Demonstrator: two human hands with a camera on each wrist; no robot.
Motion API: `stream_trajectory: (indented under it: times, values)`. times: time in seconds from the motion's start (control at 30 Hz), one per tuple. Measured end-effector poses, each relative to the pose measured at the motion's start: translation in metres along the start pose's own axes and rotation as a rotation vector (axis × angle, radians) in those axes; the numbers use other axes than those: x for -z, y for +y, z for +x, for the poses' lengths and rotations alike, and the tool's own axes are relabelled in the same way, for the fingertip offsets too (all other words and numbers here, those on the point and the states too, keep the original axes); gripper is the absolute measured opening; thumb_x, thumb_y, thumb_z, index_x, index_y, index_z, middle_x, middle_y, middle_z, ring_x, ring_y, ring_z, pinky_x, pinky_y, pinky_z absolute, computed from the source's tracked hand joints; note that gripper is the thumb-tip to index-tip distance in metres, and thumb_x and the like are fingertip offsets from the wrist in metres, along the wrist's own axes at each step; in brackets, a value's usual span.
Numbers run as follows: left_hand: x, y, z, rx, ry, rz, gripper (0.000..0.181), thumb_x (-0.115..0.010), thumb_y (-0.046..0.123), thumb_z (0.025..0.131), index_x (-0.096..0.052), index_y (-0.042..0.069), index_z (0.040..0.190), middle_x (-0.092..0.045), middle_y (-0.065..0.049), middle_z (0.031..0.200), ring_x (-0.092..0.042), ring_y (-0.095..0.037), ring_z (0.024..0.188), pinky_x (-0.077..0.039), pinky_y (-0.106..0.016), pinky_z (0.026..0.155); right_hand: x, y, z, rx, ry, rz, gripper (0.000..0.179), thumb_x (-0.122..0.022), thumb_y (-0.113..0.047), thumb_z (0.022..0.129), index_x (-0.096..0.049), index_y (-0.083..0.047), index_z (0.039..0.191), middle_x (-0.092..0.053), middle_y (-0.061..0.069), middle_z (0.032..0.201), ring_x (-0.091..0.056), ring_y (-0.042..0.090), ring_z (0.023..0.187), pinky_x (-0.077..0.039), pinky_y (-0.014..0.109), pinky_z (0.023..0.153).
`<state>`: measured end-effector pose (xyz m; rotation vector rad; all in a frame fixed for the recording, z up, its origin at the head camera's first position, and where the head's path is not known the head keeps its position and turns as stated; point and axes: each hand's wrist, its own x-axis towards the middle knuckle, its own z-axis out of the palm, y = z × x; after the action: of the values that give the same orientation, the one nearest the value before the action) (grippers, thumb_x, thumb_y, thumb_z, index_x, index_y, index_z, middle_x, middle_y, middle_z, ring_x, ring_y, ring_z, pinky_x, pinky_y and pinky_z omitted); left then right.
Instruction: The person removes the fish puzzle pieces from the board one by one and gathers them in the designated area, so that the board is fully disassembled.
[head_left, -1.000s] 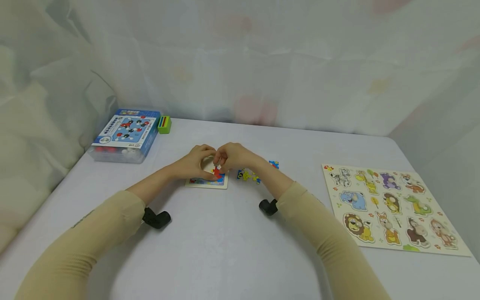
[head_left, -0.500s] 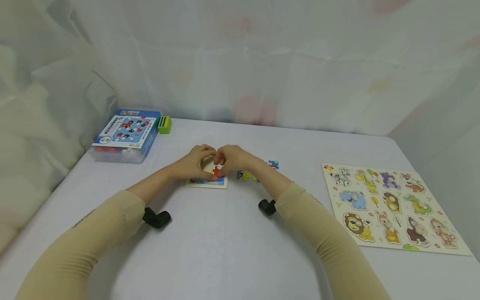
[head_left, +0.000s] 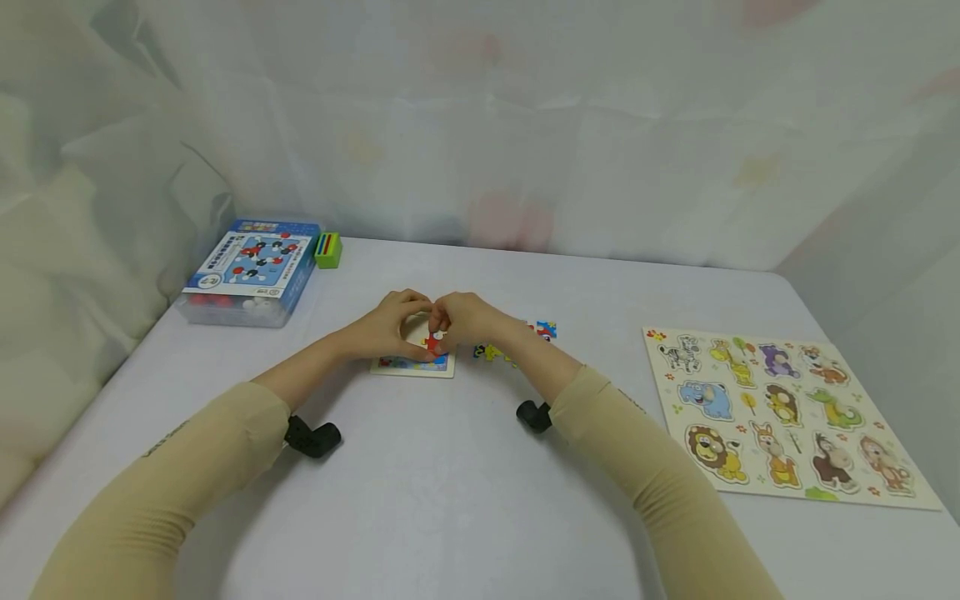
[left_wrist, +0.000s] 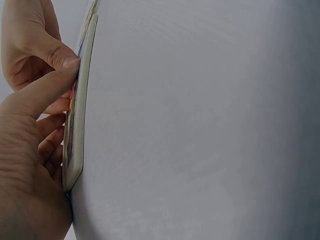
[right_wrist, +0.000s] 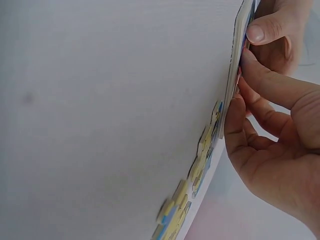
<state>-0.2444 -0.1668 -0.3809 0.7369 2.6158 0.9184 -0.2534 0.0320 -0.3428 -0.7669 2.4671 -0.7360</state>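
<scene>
A small jigsaw puzzle board point(head_left: 412, 374) with a pale rim lies flat on the white table. My left hand point(head_left: 381, 328) holds it, thumb on the pieces at the near side and fingers curved round the far side. Over the board's right half, my right hand point(head_left: 471, 318) pinches a red puzzle piece point(head_left: 432, 342) between thumb and fingers, close against the board. The right wrist view has the right thumb point(right_wrist: 248, 57) on the red part, just beside the left thumb point(right_wrist: 257, 33). Both hands hide much of the board's middle.
Loose puzzle pieces point(head_left: 491, 352) lie right of the board, partly under the right forearm. A large animal puzzle board point(head_left: 750, 404) lies at the right. At the back left are a clear-and-blue boxed molecule set point(head_left: 255, 262) and a small green box point(head_left: 328, 251).
My right hand has shifted slightly down and toward the board, its fingers still at the red piece. The left hand has stayed in place.
</scene>
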Motion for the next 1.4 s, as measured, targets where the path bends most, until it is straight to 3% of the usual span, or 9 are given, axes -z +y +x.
stream_trajectory:
  times: [0.6, 1.0, 1.23, 1.4]
  values:
    - [-0.0007, -0.0009, -0.0012, -0.019, 0.008, 0.005, 0.08, -0.085, 0.039, 0.075, -0.051, 0.013, 0.142, -0.04, -0.01, 0.147, -0.027, -0.035, 0.141, -0.024, -0.061, 0.117, -0.0012, 0.0019, -0.0011, 0.042, 0.031, 0.024, 0.029, -0.082, -0.01, 0.078, -0.063, -0.009, 0.1, -0.06, 0.001, 0.092, -0.053, 0.014, 0.087, -0.043, 0.022, 0.077]
    - [-0.0004, -0.0017, 0.0002, -0.014, 0.007, 0.006, 0.079, -0.084, 0.039, 0.075, -0.051, 0.014, 0.142, -0.041, -0.008, 0.146, -0.028, -0.033, 0.141, -0.025, -0.059, 0.118, 0.0012, 0.006, 0.0002, 0.06, 0.022, 0.088, 0.022, -0.075, -0.003, 0.081, -0.062, -0.01, 0.098, -0.062, 0.001, 0.09, -0.055, 0.015, 0.087, -0.044, 0.024, 0.077]
    - [-0.0003, -0.0011, -0.0002, -0.005, 0.002, -0.001, 0.08, -0.084, 0.04, 0.075, -0.05, 0.013, 0.142, -0.04, -0.007, 0.146, -0.027, -0.032, 0.142, -0.025, -0.059, 0.118, 0.0027, 0.0065, 0.0002, 0.062, 0.004, 0.119, 0.017, -0.066, 0.002, 0.086, -0.063, -0.008, 0.099, -0.067, 0.01, 0.096, -0.056, 0.014, 0.085, -0.046, 0.019, 0.072]
    - [-0.0005, -0.0018, 0.0001, 0.0, 0.0, -0.002, 0.081, -0.084, 0.04, 0.075, -0.049, 0.013, 0.143, -0.04, -0.007, 0.147, -0.027, -0.032, 0.142, -0.024, -0.059, 0.118, 0.0033, 0.0055, -0.0011, 0.061, 0.002, 0.141, 0.018, -0.065, 0.005, 0.085, -0.064, -0.007, 0.099, -0.066, 0.006, 0.091, -0.057, 0.013, 0.082, -0.046, 0.018, 0.068]
